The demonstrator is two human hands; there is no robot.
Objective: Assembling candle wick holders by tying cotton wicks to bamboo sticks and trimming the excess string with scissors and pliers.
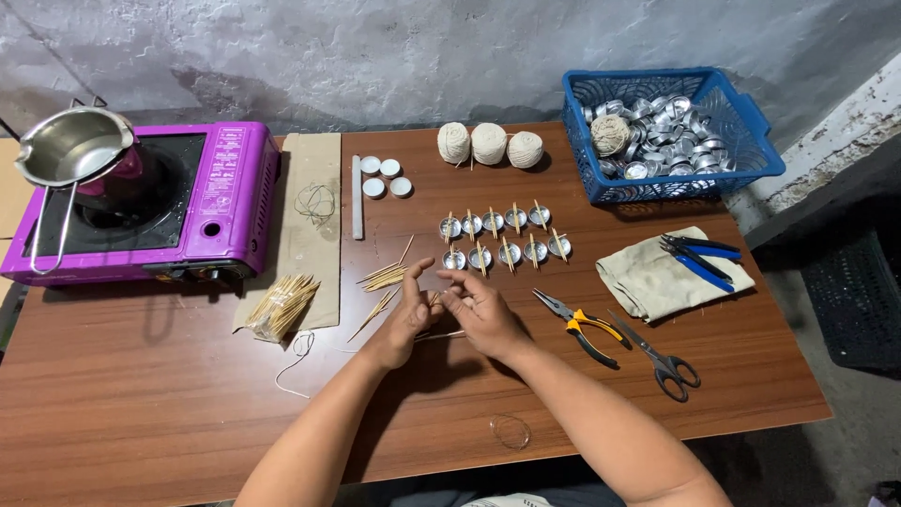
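Over the brown wooden table (188, 394), near its middle, I see my left hand (405, 319) and right hand (481, 314) brought together, fingers curled around something thin; whether they pinch a stick I cannot tell. Loose pale sticks (383, 278) lie just beside the left hand, below two rows of small shiny metal cups (507, 252) with sticks across them. Yellow-handled pliers (584, 329) lie right of the hands.

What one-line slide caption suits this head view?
Two hands meet over a wooden table beside rows of small metal cups.
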